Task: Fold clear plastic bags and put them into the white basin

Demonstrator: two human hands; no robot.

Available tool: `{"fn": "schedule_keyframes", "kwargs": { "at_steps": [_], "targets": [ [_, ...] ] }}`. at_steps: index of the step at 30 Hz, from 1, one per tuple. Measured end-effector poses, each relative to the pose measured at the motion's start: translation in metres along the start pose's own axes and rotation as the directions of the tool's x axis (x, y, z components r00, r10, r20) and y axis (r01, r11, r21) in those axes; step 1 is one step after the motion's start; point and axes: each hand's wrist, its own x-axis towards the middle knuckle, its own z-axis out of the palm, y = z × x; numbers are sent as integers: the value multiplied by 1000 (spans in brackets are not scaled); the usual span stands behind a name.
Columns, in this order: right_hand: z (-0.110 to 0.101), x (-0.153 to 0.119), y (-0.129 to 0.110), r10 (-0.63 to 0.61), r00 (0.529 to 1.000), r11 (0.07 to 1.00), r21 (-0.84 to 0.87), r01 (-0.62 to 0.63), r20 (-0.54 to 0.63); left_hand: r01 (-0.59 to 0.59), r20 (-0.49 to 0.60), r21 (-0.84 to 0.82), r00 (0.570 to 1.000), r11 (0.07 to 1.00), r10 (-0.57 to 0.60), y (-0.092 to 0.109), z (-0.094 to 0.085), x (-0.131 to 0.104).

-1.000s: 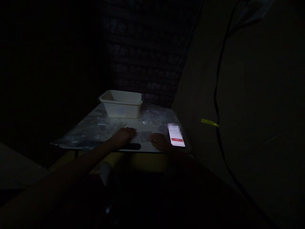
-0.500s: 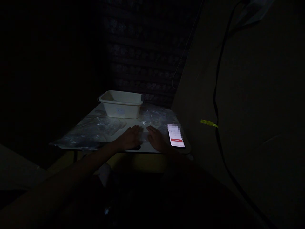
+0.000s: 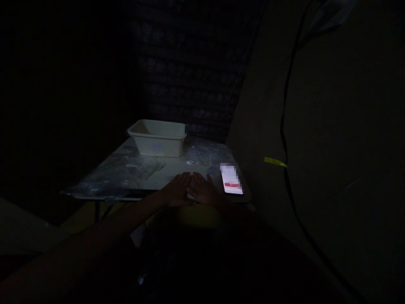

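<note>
My left hand [image 3: 177,190] lies flat near the front edge of the pale table [image 3: 152,180], its fingers stretched out. Close against it is my right hand [image 3: 204,190], also flat with the fingers extended and the thumb toward the left hand. Neither hand shows anything held. Whatever lies beneath the palms is hidden, and the light is very dim. A lit phone [image 3: 232,178] rests just right of my right hand. Beyond the hands stands a cream plastic tub [image 3: 160,145] with its top uncovered.
Clear plastic sheeting [image 3: 122,171] covers the table's left side, and more crumpled plastic [image 3: 205,153] lies behind my hands. A dark cable [image 3: 284,126] with a yellow tag [image 3: 274,161] hangs down the right wall. A corrugated-looking surface [image 3: 190,84] rises behind the table.
My hands have come together from slightly apart, the right one moving left. Both sit a little nearer the table's front edge. The view has shifted slightly.
</note>
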Motion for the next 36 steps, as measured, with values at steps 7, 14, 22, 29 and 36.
{"fn": "schedule_keyframes", "kwargs": {
  "at_steps": [7, 14, 22, 29, 36],
  "targets": [
    [1, 1, 1, -3, 1000, 1000, 6, 3, 22, -30, -22, 36, 999, 999, 30, -3, 9, 4],
    [2, 0, 1, -6, 1000, 1000, -20, 6, 19, -5, -10, 73, 1000, 997, 5, -7, 6, -5],
    [4, 0, 3, -2, 999, 999, -33, 3, 38, 33, 7, 93, 999, 995, -34, -20, 7, -20],
    [3, 5, 7, 27, 999, 1000, -11, -26, 30, 72, -41, 91, 997, 993, -69, -35, 3, -37],
    [-8, 32, 26, 193, 981, 975, 113, -192, -4, 32, -211, -20, 977, 999, -35, -48, -23, -35]
  ]
}}
